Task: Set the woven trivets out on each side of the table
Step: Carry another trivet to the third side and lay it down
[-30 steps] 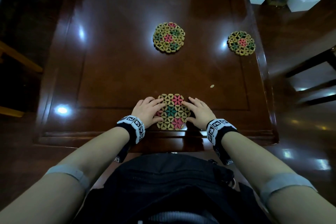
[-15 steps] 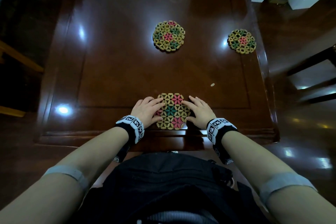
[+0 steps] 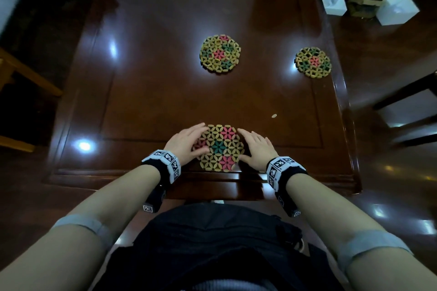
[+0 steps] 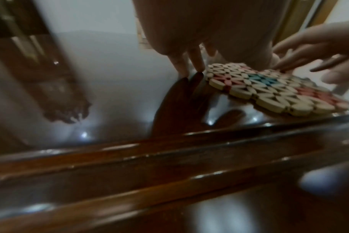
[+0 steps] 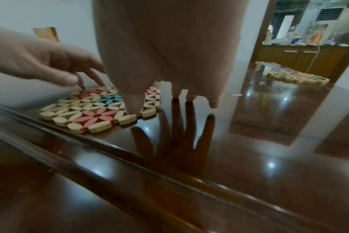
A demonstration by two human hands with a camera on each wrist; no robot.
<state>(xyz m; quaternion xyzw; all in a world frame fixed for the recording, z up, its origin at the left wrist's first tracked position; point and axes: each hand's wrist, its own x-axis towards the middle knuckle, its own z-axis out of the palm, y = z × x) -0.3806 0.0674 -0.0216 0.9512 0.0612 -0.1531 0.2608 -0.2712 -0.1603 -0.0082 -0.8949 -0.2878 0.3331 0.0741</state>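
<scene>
Three round woven trivets with pink and green flower patterns lie flat on the dark glossy table [image 3: 146, 92]. The near trivet [image 3: 218, 146] [image 4: 269, 89] [image 5: 94, 110] sits by the front edge. My left hand [image 3: 186, 142] [image 4: 189, 59] rests with straight fingers on its left part. My right hand [image 3: 254, 149] [image 5: 169, 63] lies flat at its right edge, thumb touching the rim. A second trivet [image 3: 220, 54] lies mid-table. The third trivet [image 3: 312, 62] [image 5: 297, 78] lies near the right edge.
A small pale speck [image 3: 274, 115] lies on the table right of centre. A raised rim [image 3: 212, 177] runs along the table's front. A wooden chair [image 3: 23, 73] stands left, a dark chair [image 3: 406, 101] right. White boxes [image 3: 397, 9] sit on the floor far right.
Both hands stay at the near trivet, which has shifted slightly left. The right hand's fingers now lie more beside it than on it.
</scene>
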